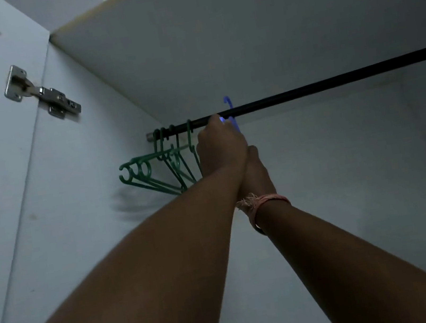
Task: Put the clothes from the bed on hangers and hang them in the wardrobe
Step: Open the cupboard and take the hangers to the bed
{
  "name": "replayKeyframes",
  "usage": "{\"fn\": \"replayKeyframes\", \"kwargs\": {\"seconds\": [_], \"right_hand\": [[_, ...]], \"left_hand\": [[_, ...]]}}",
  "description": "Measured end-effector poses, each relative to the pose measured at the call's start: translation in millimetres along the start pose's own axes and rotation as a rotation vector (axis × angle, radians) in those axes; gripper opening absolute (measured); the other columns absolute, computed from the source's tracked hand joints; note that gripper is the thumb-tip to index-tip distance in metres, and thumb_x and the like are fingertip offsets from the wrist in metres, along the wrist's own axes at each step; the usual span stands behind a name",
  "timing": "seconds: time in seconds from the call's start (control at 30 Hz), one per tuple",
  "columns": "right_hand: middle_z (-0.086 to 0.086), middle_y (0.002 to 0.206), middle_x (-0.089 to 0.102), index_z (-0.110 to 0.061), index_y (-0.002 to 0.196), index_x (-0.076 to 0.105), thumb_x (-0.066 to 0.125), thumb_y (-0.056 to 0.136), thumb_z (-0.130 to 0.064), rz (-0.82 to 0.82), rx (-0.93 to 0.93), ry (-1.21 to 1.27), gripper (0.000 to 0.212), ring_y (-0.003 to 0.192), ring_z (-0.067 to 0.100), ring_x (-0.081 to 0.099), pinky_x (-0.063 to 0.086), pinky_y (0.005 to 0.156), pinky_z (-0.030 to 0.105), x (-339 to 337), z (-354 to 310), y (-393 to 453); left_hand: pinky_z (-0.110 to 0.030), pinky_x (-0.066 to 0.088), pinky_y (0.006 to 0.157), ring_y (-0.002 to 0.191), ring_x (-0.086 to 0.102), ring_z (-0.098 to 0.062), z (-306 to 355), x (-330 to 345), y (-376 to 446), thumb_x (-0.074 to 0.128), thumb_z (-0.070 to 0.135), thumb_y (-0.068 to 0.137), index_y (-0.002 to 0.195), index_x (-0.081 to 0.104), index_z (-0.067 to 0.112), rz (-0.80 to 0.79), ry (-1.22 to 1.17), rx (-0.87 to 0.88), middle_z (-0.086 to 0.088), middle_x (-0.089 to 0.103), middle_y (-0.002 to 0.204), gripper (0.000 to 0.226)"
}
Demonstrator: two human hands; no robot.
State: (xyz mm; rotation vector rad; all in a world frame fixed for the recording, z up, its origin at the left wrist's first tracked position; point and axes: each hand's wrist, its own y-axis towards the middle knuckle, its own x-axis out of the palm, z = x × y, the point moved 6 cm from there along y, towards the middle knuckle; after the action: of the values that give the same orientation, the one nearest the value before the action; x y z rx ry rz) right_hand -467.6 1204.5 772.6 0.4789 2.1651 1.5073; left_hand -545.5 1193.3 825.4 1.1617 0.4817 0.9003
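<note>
My left hand (220, 143) pinches the blue hanger (228, 106) up at the rail (306, 89); my right hand (253, 166), tucked behind, hides its grip. Just left, green hangers (167, 160) could snag and slip off.

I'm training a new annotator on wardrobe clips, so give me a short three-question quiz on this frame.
1. True or false: clothes hang on the green hangers.
2. What colour is the hanger that the hands reach for at the rail? A green B blue C white
3. Which wrist wears the pink band?

Key: 1 false, they hang bare. 2 B. 3 the right; the left hand covers most of the right hand.
</note>
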Motion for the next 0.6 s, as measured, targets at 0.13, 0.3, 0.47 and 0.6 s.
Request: {"fn": "replayKeyframes", "kwargs": {"seconds": [0.13, 0.3, 0.47, 0.6], "right_hand": [[0.017, 0.127, 0.049, -0.004, 0.134, 0.041, 0.056, 0.095, -0.017, 0.059, 0.029, -0.253, 0.044, 0.094, 0.028, 0.062, 0.04, 0.072, 0.027, 19.4, 32.8, 8.8], [0.017, 0.126, 0.047, -0.008, 0.134, 0.038, 0.06, 0.096, -0.033, 0.11, 0.024, -0.292, 0.051, 0.089, 0.032, 0.064, 0.055, 0.071, 0.038, 25.7, 61.0, 0.5], [0.009, 0.113, 0.061, -0.013, 0.124, 0.053, 0.058, 0.095, -0.022, -0.172, 0.116, -0.4, 0.03, 0.099, 0.029, 0.066, 0.053, 0.082, 0.037, 41.9, 118.4, -33.5], [0.008, 0.108, 0.069, -0.013, 0.118, 0.062, 0.055, 0.095, -0.008, -0.572, 0.18, -0.589, 0.025, 0.099, 0.028, 0.068, 0.054, 0.084, 0.035, 75.8, 187.7, -140.5]], "left_hand": [[-0.031, 0.032, 0.061, 0.087, 0.06, -0.029, -9.5, 12.3, 10.3, 0.051, 0.024, 0.103, 0.095, 0.061, 0.008, -0.086, -0.004, -0.055, -0.01, 0.064, 0.095, 0.02], [-0.033, 0.054, 0.066, 0.079, 0.069, -0.025, -31.2, 40.7, 19.2, 0.054, 0.028, 0.1, 0.091, 0.061, 0.01, -0.192, 0.009, -0.115, -0.007, 0.07, 0.09, 0.022], [-0.046, 0.063, 0.077, 0.079, 0.074, -0.035, -101.2, 89.5, -50.8, 0.067, 0.031, 0.087, 0.085, 0.067, 0.013, -0.344, -0.159, -0.428, -0.013, 0.074, 0.087, 0.018], [-0.047, 0.063, 0.079, 0.085, 0.074, -0.035, -180.1, 109.7, -189.9, 0.07, 0.038, 0.081, 0.097, 0.069, 0.009, -0.521, -0.11, -0.704, -0.016, 0.074, 0.091, 0.034]]}}
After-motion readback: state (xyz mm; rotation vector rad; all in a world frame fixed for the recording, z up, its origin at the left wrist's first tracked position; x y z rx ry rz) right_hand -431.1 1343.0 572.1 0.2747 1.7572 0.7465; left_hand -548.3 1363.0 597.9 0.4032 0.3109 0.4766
